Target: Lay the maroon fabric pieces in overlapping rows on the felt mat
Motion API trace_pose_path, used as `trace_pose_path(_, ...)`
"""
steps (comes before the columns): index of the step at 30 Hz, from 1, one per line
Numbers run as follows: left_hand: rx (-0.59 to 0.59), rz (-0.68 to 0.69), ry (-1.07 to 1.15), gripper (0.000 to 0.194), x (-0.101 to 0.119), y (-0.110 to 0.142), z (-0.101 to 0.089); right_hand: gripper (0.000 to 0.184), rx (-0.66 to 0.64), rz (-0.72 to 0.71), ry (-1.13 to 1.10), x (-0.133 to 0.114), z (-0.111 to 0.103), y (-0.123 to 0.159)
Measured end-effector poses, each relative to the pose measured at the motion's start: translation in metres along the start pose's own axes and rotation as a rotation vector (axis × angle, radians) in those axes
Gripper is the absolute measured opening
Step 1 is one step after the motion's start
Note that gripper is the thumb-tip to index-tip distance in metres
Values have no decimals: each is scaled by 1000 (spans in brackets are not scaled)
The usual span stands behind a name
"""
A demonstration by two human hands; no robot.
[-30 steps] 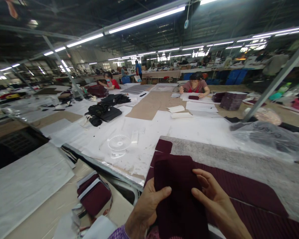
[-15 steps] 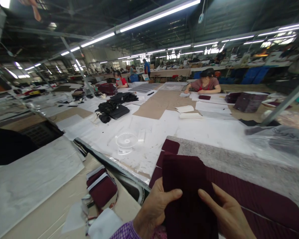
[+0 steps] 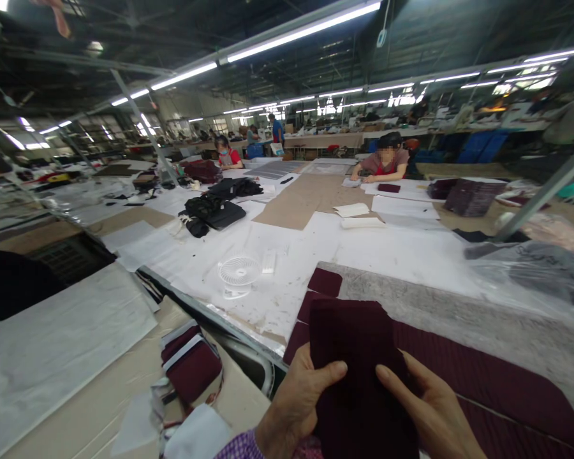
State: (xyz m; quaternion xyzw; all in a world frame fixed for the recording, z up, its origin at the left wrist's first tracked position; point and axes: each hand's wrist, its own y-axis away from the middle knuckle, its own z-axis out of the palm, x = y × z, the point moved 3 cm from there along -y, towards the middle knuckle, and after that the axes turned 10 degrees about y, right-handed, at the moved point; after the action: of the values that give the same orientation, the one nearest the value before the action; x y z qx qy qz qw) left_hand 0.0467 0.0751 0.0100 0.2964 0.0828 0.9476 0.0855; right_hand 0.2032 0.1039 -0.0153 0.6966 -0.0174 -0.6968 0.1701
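A dark maroon fabric piece (image 3: 358, 357) is held up in front of me by both hands. My left hand (image 3: 301, 389) grips its left edge, thumb lying on the near face and fingers behind. On the opposite edge, my right hand (image 3: 425, 401) is closed in the same manner, its fingers partly hidden by the cloth. Beyond and to the right, long maroon panels (image 3: 497, 373) lie on a grey mottled sheet (image 3: 411, 299). Smaller maroon pieces (image 3: 325, 282) sit at that sheet's left end, partly covered by the held piece.
A small white fan (image 3: 239, 273) lies on the white-covered table (image 3: 277, 306). At lower left, a stack of maroon and grey pieces (image 3: 194, 363) rests on a cream surface. Black fabric bundles (image 3: 215, 213) lie farther back. A metal post (image 3: 545, 185) slants at right. Co-workers (image 3: 385, 159) sit across the table.
The view has shifted slightly, so the surroundings appear a little farther left. Both hands keep their hold on the maroon fabric piece, with almost no movement.
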Motion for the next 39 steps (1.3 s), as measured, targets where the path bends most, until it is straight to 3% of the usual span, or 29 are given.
trace_pose_path(5, 33, -9, 45, 35, -1, -3, -2, 41, 8, 7, 81, 3, -3, -2)
trace_pose_path(11, -5, -17, 58, 37, -1, -4, 0, 39, 11, -11, 90, 0, -3, 0)
trace_pose_path(20, -32, -21, 109, 33, -4, -6, -1, 27, 132, -106, 142, -3, -4, 0)
trace_pose_path(23, -43, -46, 100, 33, -2, -5, -2, 41, 157, -179, 122, -5, -6, -1)
trace_pose_path(27, -79, -80, 71, 31, 2, -5, -2, 66, 116, -132, -24, -17, -2, 4)
trace_pose_path(31, -95, -103, 56, 31, 3, -5, -2, 58, 83, -143, -118, -26, -1, 8)
trace_pose_path(39, -96, -104, 29, 30, 4, 0, 0, 46, 76, -155, -47, -20, -9, 7)
